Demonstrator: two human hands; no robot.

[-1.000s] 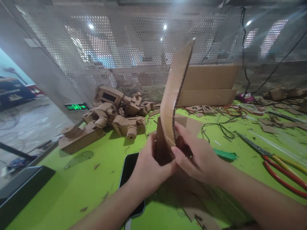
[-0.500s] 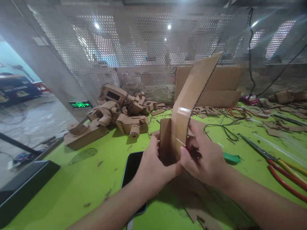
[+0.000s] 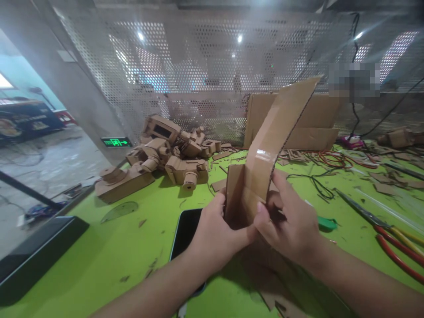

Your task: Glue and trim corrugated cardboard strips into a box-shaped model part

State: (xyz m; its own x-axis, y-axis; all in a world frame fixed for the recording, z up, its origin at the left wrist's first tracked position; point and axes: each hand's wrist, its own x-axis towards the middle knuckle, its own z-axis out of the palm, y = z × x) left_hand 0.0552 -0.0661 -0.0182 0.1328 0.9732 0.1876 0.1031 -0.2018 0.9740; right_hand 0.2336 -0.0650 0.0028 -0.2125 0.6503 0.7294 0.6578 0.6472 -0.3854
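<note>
Between my two hands is a bent cardboard strip (image 3: 256,176), folded so that a short flap stands at the left and a long end rises to the upper right. A band of shiny clear tape crosses the long part. My left hand (image 3: 215,234) is closed around the lower fold, its thumb reaching right along the bottom. My right hand (image 3: 291,216) pinches the strip's right edge, thumb in front and fingers behind. The lower part of the fold is partly hidden by both hands. A black phone (image 3: 186,232) lies under my left forearm.
Several cardboard camera-like models (image 3: 187,172) are heaped at the back left. Red-and-yellow-handled scissors (image 3: 380,225) and a green tool (image 3: 327,223) lie to the right. A cardboard sheet (image 3: 308,137) leans on the perforated screen. A dark box (image 3: 36,256) stands at the left; scraps litter the green table.
The whole view has shifted slightly, so things appear farther right. The strip's long end leans a little more to the right. Both hands keep their hold.
</note>
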